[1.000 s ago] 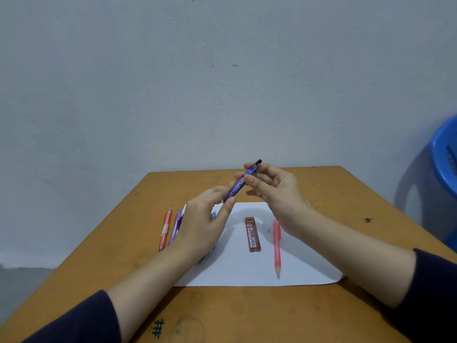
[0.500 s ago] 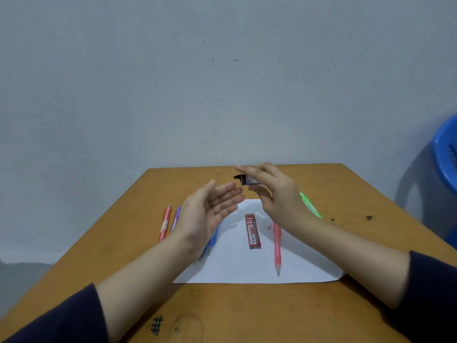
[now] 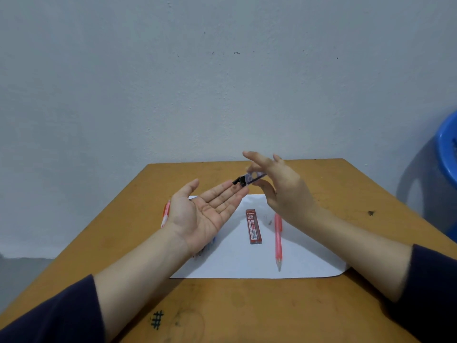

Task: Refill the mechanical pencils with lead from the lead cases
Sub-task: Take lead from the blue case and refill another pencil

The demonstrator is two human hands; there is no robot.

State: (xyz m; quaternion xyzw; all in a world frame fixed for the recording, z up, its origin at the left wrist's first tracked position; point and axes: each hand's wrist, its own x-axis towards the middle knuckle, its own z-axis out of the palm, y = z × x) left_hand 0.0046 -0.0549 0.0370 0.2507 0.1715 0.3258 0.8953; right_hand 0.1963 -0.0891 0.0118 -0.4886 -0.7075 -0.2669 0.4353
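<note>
From the head camera, the right grip [image 3: 286, 191] pinches a purple lead case [image 3: 254, 177] between thumb and a finger, with the other fingers fanned loosely above it. The case is held nearly level in the air. Its black cap end [image 3: 239, 181] points away from the right grip toward the other hand, dipping slightly, and looks flipped open, though it is too small to be sure.

The left grip [image 3: 200, 216] is spread flat, palm up, fingers straight and together. Its fingertips lie just under the black cap end, touching it or nearly so. This looks like a catching pose: the palm acts as a tray so that lead shaken out of the case lands on skin and doesn't roll off. No lead can be made out on the palm.

Below and between the two grips, a white paper sheet [image 3: 235, 263] lies on the bench [image 3: 247, 313]. On it, just below the right grip, a red lead case [image 3: 253, 226] and a pink pencil [image 3: 278, 240] lie side by side, apart from each other. Beyond the left grip's outer side a red-and-white pencil [image 3: 165, 214] shows, and a blue pencil [image 3: 213, 241] peeks out under that wrist. The pencils lie within easy reach, probably so that a loose lead can go straight into one.
</note>
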